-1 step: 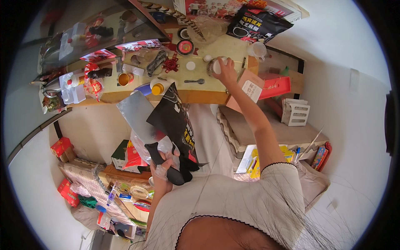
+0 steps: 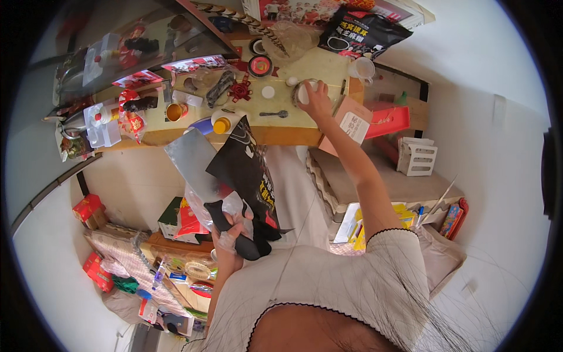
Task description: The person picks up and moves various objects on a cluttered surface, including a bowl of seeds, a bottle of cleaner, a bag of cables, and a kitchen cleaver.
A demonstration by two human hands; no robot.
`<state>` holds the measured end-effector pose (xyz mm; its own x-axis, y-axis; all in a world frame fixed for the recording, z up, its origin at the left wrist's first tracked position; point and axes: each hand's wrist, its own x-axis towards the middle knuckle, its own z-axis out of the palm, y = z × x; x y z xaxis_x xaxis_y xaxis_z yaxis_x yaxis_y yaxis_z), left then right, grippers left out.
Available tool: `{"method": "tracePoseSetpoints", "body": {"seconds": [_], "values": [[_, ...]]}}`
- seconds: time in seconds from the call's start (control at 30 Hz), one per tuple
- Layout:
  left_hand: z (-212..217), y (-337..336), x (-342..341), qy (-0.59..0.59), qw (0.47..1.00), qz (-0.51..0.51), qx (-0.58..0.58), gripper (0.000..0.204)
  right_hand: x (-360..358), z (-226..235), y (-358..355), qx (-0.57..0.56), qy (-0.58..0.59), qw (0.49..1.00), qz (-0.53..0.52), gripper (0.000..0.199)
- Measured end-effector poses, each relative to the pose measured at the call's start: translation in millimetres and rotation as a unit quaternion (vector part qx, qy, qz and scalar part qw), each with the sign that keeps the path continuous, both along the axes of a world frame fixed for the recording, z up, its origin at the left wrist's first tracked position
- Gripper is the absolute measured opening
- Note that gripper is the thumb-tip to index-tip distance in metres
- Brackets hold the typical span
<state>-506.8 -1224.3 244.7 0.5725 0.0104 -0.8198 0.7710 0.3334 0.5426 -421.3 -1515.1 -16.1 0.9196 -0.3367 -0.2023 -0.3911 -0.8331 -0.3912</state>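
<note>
On the far side, my right hand (image 2: 318, 101) is closed around the top of a small round jar (image 2: 302, 94) with a white top, standing on the table (image 2: 234, 135). Low in front of my body, my left hand (image 2: 233, 227) grips a bundle of packaging: a black printed bag (image 2: 240, 167), a silvery-grey sheet-like bag (image 2: 190, 154), clear crumpled plastic (image 2: 202, 205) and a smooth black strip-like piece (image 2: 218, 216). A small white disc (image 2: 268, 92) and a grey spoon-like utensil (image 2: 273, 114) lie left of the jar. The bundle covers part of the left fingers.
A bottle with a yellow cap (image 2: 221, 125) stands at the table's near edge. Behind are another black bag (image 2: 358, 35) and a clear cup (image 2: 362, 69). A pink box (image 2: 346, 126) and red tray (image 2: 390, 122) sit right of my forearm, above a cushioned seat (image 2: 352, 176).
</note>
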Motion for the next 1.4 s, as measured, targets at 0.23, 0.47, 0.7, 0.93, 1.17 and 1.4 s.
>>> {"method": "tracePoseSetpoints", "body": {"seconds": [0.23, 0.47, 0.7, 0.93, 1.17, 1.4], "values": [[-0.4, -1.4, -2.6, 0.003, 1.000, 0.013, 0.011, 0.028, -20.0, -86.8, -104.3, -0.236, -0.215, 0.927, -0.196, 0.046], [-11.3, 5.8, -8.4, 0.015, 0.999, 0.001, 0.046, 0.029, -30.1, -117.6, -225.0, 0.034, -0.090, 0.879, -0.467, 0.033], [-15.3, 5.8, -3.3, 0.024, 0.998, -0.041, 0.037, 0.027, -69.0, -163.9, -217.6, 0.231, -0.100, 0.912, -0.325, 0.020], [-16.6, 5.1, -2.4, 0.034, 0.996, -0.062, 0.061, 0.029, -57.4, -157.4, -135.1, 0.491, -0.118, 0.801, -0.321, 0.023], [-5.3, -11.7, -0.2, 0.030, 0.997, -0.057, 0.039, 0.028, -51.5, -59.1, -59.8, 0.143, -0.047, 0.962, -0.230, 0.023], [4.5, -25.6, 7.7, -0.014, 0.999, -0.049, 0.012, 0.026, -87.1, 147.6, 46.9, 0.341, -0.120, 0.931, 0.045, 0.021]]}}
